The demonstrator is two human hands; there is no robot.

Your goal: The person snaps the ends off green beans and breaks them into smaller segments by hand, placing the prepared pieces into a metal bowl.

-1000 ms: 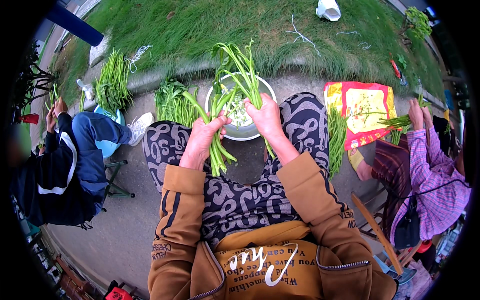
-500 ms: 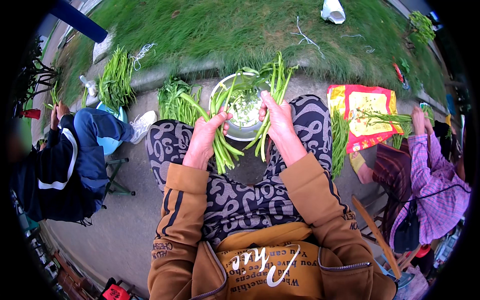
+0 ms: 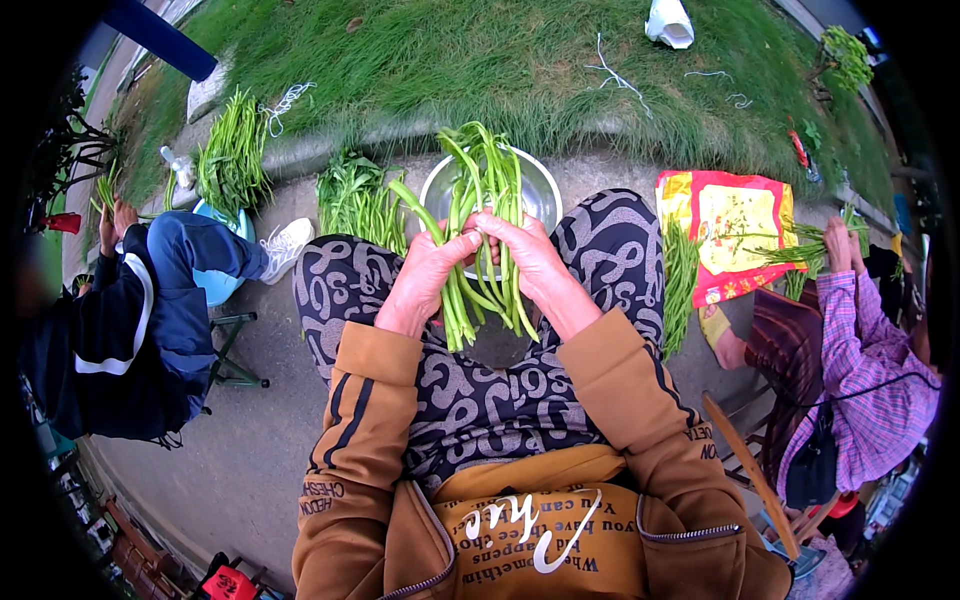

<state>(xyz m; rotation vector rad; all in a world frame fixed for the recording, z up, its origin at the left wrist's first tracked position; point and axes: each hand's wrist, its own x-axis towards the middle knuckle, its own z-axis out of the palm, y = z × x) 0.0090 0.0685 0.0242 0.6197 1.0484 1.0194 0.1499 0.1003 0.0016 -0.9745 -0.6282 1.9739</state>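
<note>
My left hand (image 3: 425,280) and my right hand (image 3: 540,262) are together between my knees, thumbs almost touching. Each is closed around a bunch of long green vegetable stalks (image 3: 485,180), and the two bunches now lie side by side. Their leafy tops point away from me and the cut-looking ends hang toward my lap. Behind them a round metal bowl (image 3: 543,190) sits on the pavement, largely covered by the stalks, so its contents are mostly hidden. A heap of leafy greens (image 3: 350,195) lies just left of the bowl, beside my left knee.
At left, a seated person (image 3: 120,330) is near a blue basin (image 3: 218,285) and upright greens (image 3: 235,155). On the right, another person (image 3: 860,340) handles stalks over a red-and-yellow sack (image 3: 735,215). Long thin greens (image 3: 680,290) lie beside my right knee. A curb and grass (image 3: 450,60) stretch ahead.
My hands have come together from apart, bringing the two bunches side by side over the bowl. The person on the right has shifted their stalks slightly.
</note>
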